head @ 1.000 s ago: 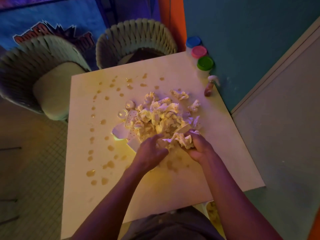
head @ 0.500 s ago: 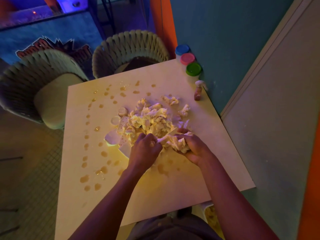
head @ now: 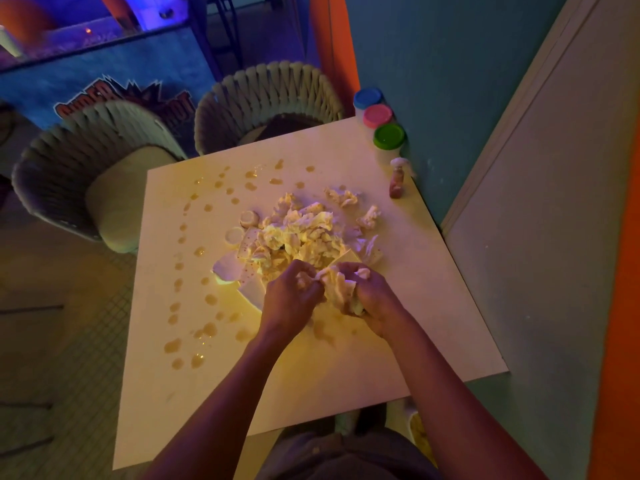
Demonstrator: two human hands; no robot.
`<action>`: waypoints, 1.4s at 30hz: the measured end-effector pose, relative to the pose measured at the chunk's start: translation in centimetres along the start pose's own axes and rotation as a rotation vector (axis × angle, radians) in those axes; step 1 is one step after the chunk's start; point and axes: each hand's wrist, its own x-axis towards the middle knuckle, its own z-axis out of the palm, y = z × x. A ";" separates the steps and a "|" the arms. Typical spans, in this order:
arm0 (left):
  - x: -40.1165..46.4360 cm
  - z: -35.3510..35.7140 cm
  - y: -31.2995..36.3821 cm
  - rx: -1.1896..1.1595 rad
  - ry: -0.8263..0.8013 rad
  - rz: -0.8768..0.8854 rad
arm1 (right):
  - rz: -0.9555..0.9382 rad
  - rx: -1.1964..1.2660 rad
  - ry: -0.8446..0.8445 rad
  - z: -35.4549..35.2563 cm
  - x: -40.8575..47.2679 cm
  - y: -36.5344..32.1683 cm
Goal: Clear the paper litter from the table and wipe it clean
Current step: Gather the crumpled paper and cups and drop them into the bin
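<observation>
A heap of crumpled paper litter (head: 301,237) lies in the middle of the white square table (head: 311,375). Flat paper sheets and two small round lids (head: 249,218) lie at its left side. My left hand (head: 289,299) and my right hand (head: 372,299) meet at the heap's near edge. Both grip one wad of crumpled paper (head: 334,285) between them. Two loose paper balls (head: 343,197) sit behind the heap. Brownish liquid drops (head: 180,282) dot the table's left and far parts.
Three tubs with blue, pink and green lids (head: 389,136) and a small spray bottle (head: 397,178) stand at the table's far right by the teal wall. Two woven chairs (head: 263,95) stand behind the table. A bin (head: 420,434) shows below the near right edge.
Both hands have drawn closer together and bunched the paper wad between them. The camera has tilted, so the table sits lower in view.
</observation>
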 end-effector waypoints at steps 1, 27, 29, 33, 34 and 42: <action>-0.2 0.0 0.0 -0.007 0.009 -0.002 | -0.003 0.011 -0.010 0.3 -0.2 0.2; -5.1 -2.5 -5.5 -0.183 0.091 -0.468 | 0.206 0.129 0.041 -2.1 -0.6 4.5; -4.5 -3.2 -6.1 -0.098 0.116 -0.463 | 0.174 0.091 0.071 -1.8 -0.2 4.7; -3.6 -3.7 -6.5 0.064 0.074 -0.452 | 0.162 0.026 0.158 -1.3 0.4 5.0; -3.4 -3.7 -6.6 0.091 0.058 -0.450 | 0.161 0.009 0.178 -1.3 0.5 5.1; -1.7 -2.9 -8.5 0.429 -0.079 -0.311 | 0.106 -0.178 0.225 -0.1 1.2 5.5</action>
